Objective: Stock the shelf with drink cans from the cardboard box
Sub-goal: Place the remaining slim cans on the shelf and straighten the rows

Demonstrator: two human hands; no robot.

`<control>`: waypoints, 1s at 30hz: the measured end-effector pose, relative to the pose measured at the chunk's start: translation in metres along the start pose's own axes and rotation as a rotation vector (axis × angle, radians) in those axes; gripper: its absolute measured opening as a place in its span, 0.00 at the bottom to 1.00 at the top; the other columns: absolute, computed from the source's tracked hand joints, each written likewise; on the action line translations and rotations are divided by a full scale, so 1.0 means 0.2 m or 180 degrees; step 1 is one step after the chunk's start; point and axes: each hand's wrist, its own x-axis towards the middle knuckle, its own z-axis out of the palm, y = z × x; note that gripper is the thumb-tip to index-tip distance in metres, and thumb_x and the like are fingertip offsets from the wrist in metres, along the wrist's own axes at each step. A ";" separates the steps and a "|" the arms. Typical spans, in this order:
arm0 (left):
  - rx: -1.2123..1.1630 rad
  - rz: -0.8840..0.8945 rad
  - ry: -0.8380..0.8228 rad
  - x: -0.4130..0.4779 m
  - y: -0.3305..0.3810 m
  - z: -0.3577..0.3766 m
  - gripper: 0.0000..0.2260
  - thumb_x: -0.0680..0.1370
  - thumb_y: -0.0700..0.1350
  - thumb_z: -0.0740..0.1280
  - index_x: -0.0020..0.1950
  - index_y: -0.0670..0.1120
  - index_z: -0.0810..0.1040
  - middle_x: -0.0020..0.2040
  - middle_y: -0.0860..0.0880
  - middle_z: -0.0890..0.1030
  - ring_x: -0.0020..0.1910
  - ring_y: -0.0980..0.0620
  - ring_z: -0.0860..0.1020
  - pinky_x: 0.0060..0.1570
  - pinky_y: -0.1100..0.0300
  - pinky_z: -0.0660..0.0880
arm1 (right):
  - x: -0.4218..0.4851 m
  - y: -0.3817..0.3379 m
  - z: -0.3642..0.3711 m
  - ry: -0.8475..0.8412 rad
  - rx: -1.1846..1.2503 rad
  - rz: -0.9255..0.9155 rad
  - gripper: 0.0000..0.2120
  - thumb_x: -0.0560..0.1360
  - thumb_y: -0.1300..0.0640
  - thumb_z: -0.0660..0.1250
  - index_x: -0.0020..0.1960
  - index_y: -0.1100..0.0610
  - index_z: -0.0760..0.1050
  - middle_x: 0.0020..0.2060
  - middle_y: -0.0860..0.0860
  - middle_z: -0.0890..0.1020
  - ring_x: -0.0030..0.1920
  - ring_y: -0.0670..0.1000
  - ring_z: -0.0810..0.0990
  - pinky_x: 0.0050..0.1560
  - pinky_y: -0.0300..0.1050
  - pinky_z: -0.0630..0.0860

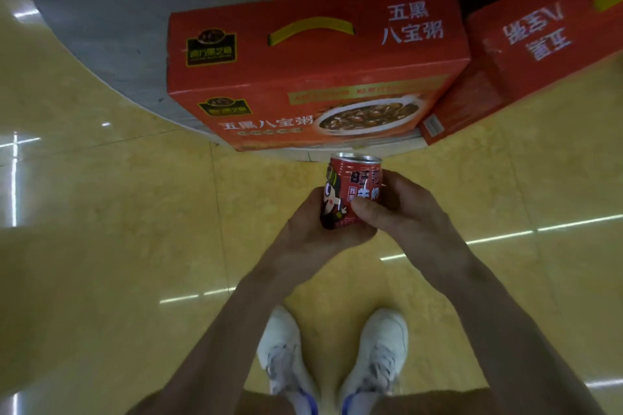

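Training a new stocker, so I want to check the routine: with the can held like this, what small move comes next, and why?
Probably carry the can forward toward the grey ledge. The left hand and right hand both grip it over the floor, short of the ledge where the red carton sits, so it is held but not yet placed.

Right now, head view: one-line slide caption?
Left hand and right hand grip a red drink can over the yellow floor, facing a handled red carton and a second carton.
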 end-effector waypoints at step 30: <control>0.0665 0.0974 0.0105 -1.90 2.17 0.04 0.14 0.75 0.45 0.77 0.58 0.54 0.79 0.49 0.58 0.86 0.49 0.62 0.83 0.49 0.65 0.79 | -1.80 -2.26 -0.08 0.0127 -0.0257 -0.1112 0.14 0.77 0.55 0.72 0.62 0.49 0.77 0.53 0.45 0.86 0.54 0.44 0.83 0.53 0.40 0.79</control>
